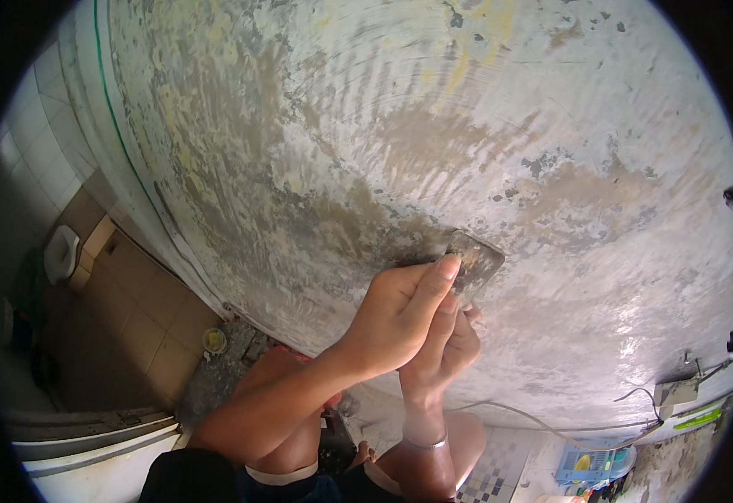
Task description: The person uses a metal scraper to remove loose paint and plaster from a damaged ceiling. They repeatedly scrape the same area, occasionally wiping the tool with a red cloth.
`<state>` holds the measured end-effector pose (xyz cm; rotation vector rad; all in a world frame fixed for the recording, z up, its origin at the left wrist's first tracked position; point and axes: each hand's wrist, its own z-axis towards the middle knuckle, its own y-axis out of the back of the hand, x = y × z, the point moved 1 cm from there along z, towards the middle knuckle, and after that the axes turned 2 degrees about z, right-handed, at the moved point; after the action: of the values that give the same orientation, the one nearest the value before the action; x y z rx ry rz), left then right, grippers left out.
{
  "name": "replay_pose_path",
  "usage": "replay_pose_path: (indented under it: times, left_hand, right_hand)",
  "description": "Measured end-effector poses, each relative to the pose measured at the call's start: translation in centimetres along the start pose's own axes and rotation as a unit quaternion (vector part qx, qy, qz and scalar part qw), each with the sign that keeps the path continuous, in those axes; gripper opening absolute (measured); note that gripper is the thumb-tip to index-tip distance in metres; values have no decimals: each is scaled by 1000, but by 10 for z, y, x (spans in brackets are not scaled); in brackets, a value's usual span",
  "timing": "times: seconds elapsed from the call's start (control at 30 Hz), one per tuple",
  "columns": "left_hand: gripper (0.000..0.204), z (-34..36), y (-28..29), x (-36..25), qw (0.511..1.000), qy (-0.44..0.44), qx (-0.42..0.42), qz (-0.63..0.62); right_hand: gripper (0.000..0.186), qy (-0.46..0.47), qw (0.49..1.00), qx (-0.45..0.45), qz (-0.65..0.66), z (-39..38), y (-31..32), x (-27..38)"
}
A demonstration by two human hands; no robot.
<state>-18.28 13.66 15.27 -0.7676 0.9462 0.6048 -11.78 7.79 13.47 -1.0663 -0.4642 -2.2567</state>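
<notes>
A flat scraper (482,267) with a dirty, rounded-corner metal blade lies against the patchy wall (434,151). My left hand (396,314) is closed on it from the left, with its thumb pressed along the blade's near edge. Just below, my right hand (440,352) is closed as well, its fingers curled at the blade's lower edge beside the left hand. Any handle is hidden by the two hands. The wall around the blade shows grey and brown scraped patches with flaking white and yellow paint.
A small round tub (215,340) stands on the floor by the wall's left corner. Beyond the doorway at left is a tiled room with a white toilet (62,253). At lower right are a loose cable (543,430), a wall box (675,394) and a blue basket (589,464).
</notes>
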Motion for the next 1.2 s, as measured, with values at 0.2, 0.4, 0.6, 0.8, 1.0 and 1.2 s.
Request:
replay_pose_path:
  times: [0.2,0.4,0.6,0.8,1.0,1.2]
  left_hand:
    - [52,1,1,-5,1000,-1,-2,9]
    - [52,4,1,-8,1000,-2,-1,1]
    - [53,2,3,-10,999,16,18,30]
    - [53,2,1,-11,999,12,17,31]
    - [54,4,1,-11,999,11,15,32]
    - [53,2,3,-5,999,9,7,30]
  right_hand:
    - [44,-28,999,-20,26,0,-4,0]
    - [43,28,1000,-12,5,5,-6,0]
    - [48,-57,998,7,8,-4,-1,6]
    - [42,-24,999,-14,30,0,0,6]
    - [48,6,1000,16,-8,1,0,7]
    - [45,7,1000,-4,-19,2,-1,4]
